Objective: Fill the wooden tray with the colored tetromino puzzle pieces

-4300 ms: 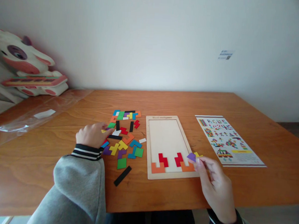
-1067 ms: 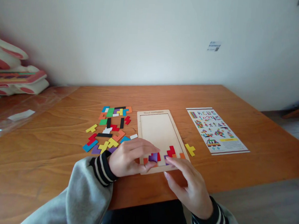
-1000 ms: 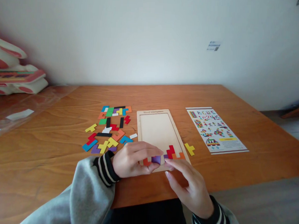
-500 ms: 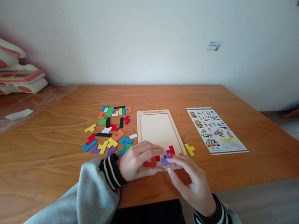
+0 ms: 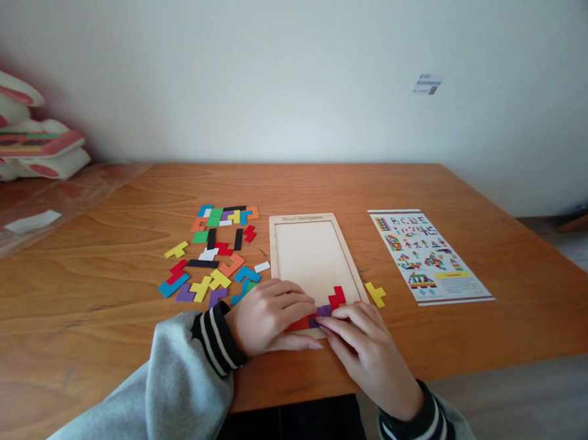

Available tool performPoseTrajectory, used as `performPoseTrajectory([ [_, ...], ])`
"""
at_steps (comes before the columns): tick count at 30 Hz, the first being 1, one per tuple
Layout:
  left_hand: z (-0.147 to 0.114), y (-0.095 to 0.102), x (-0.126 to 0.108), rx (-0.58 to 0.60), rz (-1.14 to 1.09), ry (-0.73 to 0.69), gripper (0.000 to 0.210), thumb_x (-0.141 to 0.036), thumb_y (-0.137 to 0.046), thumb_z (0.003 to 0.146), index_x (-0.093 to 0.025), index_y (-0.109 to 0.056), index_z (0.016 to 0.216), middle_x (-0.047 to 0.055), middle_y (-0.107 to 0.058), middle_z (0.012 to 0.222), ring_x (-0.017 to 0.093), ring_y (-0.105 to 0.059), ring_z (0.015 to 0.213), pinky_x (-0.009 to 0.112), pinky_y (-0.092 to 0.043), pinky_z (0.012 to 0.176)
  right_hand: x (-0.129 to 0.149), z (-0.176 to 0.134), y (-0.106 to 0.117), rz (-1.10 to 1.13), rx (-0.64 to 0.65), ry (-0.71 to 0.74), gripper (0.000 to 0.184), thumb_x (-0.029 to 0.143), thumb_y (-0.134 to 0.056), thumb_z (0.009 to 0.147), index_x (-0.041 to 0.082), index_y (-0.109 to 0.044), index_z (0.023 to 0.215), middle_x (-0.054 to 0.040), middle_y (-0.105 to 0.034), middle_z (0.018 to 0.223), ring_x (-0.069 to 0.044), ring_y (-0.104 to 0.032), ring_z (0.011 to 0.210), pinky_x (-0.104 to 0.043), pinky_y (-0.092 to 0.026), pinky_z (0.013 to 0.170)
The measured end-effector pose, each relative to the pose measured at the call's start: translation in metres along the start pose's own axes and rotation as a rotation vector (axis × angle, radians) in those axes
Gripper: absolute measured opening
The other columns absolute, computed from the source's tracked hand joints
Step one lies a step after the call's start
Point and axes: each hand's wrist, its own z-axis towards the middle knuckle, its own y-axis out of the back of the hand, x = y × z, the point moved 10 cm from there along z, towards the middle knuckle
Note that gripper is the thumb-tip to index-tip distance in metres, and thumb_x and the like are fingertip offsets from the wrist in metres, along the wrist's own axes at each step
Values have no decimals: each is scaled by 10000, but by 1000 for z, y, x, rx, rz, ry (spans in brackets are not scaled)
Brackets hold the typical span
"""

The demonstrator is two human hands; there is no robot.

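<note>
Pale wall (image 5: 262, 80) behind, greyish floor (image 5: 512, 389) at right. Brown wooden worktop (image 5: 115, 250) carries the framed tray (image 5: 301, 218) near its front edge. Left hand (image 5: 272, 317) curled over tray's near-left corner; grasp hidden. Right hand (image 5: 366, 345) at a purple piece (image 5: 324, 310) inside tray's near end; pinching or pressing, cannot tell. Risk: sideways push could knock neighbouring red piece (image 5: 338, 296) askew.

Tray (image 5: 306, 247): near end partly covered by left hand (image 5: 272, 316) and right hand (image 5: 363, 345). Red piece (image 5: 298, 324) in tray's near-left corner: mostly hidden. Purple shape (image 5: 324, 311) beside it in tray: outline partly covered, right hand's grip unclear. Green piece (image 5: 252, 287) left of tray: mostly hidden. Toy (image 5: 32, 144) far left of tray: cut off by picture edge. Sheet (image 5: 433, 257) right of tray: fine print illegible.
</note>
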Motion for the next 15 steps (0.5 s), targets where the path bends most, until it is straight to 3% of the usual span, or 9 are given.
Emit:
performPoseTrajectory([
  [7,-2,-1,1,9,-22,8,386,-513,-615,940,-163,-696,1079,87,-784,1016,213,-728,964,326,-587,828,5,-1,0,-78,25,32,193,211,-614,943,235,-741,1086,-57,-650,892,-203,-577,825,-397,-496,792],
  [15,0,2,-2,-32,-7,-10,343,-484,-619,949,-157,-692,1020,57,-789,989,201,-733,908,316,-576,780,4,-1,0,-75,34,32,198,214,-624,934,241,-744,1089,-86,-700,1087,-231,-635,984,-417,-531,864],
])
